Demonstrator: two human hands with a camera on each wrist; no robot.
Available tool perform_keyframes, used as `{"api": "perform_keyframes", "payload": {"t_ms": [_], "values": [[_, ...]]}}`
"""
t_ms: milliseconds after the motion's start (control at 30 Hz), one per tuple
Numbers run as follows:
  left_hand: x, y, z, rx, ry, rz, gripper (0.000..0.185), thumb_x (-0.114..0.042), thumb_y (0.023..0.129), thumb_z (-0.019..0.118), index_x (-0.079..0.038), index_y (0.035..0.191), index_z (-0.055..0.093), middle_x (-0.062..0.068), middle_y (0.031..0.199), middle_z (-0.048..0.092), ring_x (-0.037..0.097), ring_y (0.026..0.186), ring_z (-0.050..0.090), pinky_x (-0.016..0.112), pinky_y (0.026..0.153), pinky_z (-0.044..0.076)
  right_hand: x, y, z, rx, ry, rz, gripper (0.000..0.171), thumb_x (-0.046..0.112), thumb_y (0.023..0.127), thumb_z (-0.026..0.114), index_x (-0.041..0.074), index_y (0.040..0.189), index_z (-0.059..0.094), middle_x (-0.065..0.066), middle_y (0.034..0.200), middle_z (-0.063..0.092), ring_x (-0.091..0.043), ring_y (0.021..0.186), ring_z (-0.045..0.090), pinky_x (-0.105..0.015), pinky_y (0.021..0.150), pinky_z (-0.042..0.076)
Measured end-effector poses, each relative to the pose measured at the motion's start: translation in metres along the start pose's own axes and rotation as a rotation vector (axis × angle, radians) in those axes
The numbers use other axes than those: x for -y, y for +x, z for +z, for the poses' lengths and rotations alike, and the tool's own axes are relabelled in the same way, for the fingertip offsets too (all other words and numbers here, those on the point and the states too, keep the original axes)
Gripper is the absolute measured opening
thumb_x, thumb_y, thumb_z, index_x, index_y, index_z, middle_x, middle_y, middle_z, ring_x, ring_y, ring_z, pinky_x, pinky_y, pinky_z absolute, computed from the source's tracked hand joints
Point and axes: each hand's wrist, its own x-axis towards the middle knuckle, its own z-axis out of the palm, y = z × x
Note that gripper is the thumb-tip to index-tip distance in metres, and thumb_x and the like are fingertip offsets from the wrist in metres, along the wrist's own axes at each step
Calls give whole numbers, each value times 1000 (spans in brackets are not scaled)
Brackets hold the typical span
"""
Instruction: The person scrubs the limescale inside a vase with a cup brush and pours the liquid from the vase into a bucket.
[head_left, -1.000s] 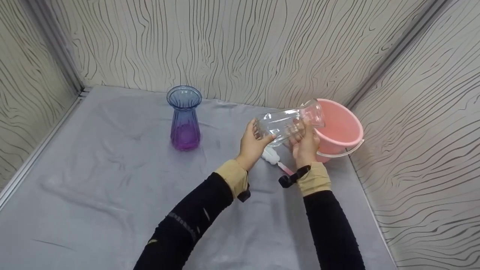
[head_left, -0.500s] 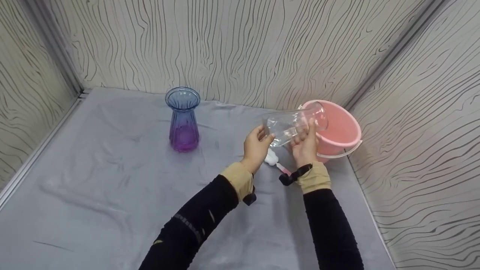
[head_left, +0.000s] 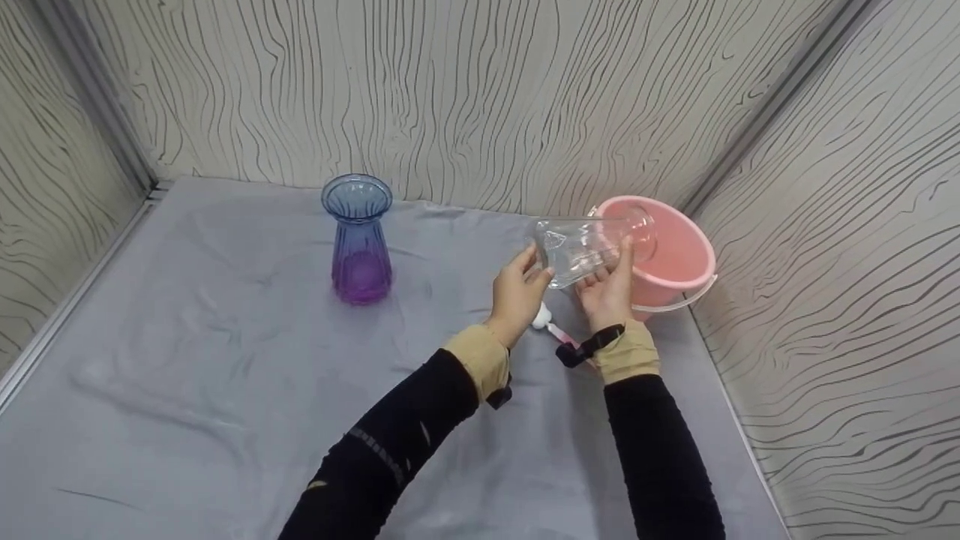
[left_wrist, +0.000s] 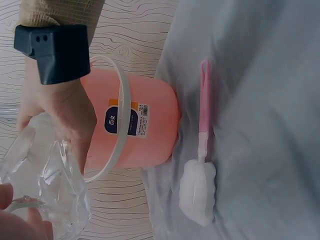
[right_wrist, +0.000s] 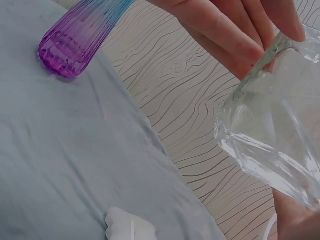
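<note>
Head view: clear glass vase [head_left: 592,244] is being held on its side in mid-air by both hands, mouth pointing into the pink bucket [head_left: 679,281] at the table's right rear. Left hand [head_left: 517,296] is gripping the base end, fingers curled onto the rim of the base; right hand [head_left: 606,292] is cupping the body from below, fingers wrapping up around it. Step in hand looks like tipping the vase out over the bucket. Next move probably calls for keeping both grips firm while the mouth is staying inside the bucket rim, since the glass looks slippery. Sponge brush [left_wrist: 200,165] with pink handle is lying on the grey cloth [head_left: 187,360] just below the hands, beside the bucket. Blue-purple vase [head_left: 358,238] is standing upright, well apart to the left. Count: two vases, one bucket, one brush.
</note>
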Motion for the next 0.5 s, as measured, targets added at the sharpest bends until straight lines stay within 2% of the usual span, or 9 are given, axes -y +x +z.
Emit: {"api": "perform_keyframes", "payload": {"t_ms": [133, 300, 500], "values": [[0, 1, 3, 4, 11, 22, 56, 0, 97, 64, 4, 149, 43, 19, 154, 44, 27, 140, 46, 20, 105, 43, 0, 1, -2, -1, 39, 7, 87, 64, 98, 45, 8, 160, 18, -14, 162, 29, -25, 145, 35, -34, 117, 34], [0, 1, 8, -28, 29, 52, 54, 0, 97, 64, 2, 148, 46, 17, 153, 44, 27, 139, 46, 20, 104, 45, 0, 2, 0, -1, 80, 22, 86, 65, 99, 45, 10, 160, 21, -15, 161, 31, -26, 145, 37, -36, 116, 36], [0, -1, 15, -26, 105, 125, 52, -4, 101, 60, 1, 150, 43, 14, 156, 40, 26, 143, 40, 24, 111, 39, 4, 2, 4, -8, 140, 42, 82, 66, 98, 45, 15, 160, 24, -11, 158, 34, -23, 143, 39, -35, 117, 35]]}}
